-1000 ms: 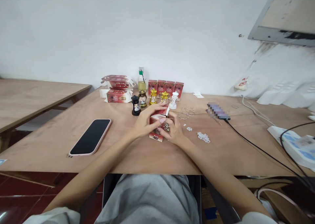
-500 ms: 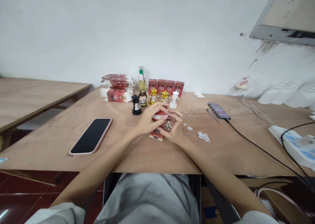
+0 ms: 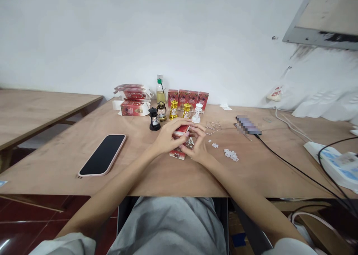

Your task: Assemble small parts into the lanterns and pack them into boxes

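A small red printed box (image 3: 178, 153) stands upright on the table in front of me, its red top flap nearly level. My left hand (image 3: 168, 136) wraps round the box's left side and top, fingers curled over the far edge. With fingers bent, my right hand (image 3: 198, 143) grips the box from the right, fingertips at its top corner and thumb near its front. Small white round pieces (image 3: 190, 142) lie just behind the box, partly hidden by my right hand. Behind my hands stand miniature lanterns: a black one (image 3: 154, 119), a white one (image 3: 197, 113), a bronze one and two gold ones.
Several red boxes (image 3: 183, 97) stand against the wall, and flattened boxes (image 3: 134, 108) are stacked left of a green-capped bottle (image 3: 160, 92). A phone (image 3: 103, 155) lies at left, white tags (image 3: 231, 155) and wire handles (image 3: 214, 127) at right. A cabled phone (image 3: 248, 125) and power strip (image 3: 331, 167) are farther right.
The box's top flap now lies flatter and shows more of its red face between my hands. My fingers have shifted slightly; the box stays in place.
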The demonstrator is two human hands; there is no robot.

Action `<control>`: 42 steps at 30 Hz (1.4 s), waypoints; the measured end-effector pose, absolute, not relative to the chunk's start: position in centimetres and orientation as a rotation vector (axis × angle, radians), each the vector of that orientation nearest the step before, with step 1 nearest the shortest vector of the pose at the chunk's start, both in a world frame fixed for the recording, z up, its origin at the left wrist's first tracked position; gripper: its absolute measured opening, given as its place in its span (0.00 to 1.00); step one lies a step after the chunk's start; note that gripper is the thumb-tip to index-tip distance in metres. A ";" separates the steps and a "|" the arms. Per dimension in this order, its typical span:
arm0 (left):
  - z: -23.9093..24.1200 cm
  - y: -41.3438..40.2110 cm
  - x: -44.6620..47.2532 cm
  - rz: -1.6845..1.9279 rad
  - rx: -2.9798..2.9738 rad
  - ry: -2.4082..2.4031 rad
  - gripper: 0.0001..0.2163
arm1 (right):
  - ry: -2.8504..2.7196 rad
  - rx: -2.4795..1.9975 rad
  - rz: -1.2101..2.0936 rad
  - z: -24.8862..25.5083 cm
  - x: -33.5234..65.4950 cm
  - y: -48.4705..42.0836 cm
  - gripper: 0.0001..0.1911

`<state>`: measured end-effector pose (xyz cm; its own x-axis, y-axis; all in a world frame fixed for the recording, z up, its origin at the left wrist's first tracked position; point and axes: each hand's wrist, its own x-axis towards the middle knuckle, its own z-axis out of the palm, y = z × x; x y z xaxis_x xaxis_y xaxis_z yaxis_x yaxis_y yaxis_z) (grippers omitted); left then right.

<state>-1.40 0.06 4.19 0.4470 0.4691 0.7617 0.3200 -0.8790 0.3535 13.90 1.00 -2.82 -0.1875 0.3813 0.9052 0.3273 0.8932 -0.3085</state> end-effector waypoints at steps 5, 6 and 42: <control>4.6 -0.2 -1.5 1.312 2.545 0.760 0.12 | -1.790 -0.575 0.078 -2.9 14.0 1.0 0.37; 4.8 -0.3 -1.6 1.251 2.563 0.774 0.12 | -1.786 -0.580 0.079 -2.9 14.0 1.0 0.36; -2.1 4.8 -4.9 0.611 2.386 1.187 0.20 | -1.522 -0.766 0.123 1.4 17.9 3.7 0.39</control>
<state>-4.90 4.83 -2.10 0.5424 0.8154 0.2024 0.6384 -0.5566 0.5316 17.87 3.73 1.44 0.0919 0.5252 0.8460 0.3829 0.7656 -0.5169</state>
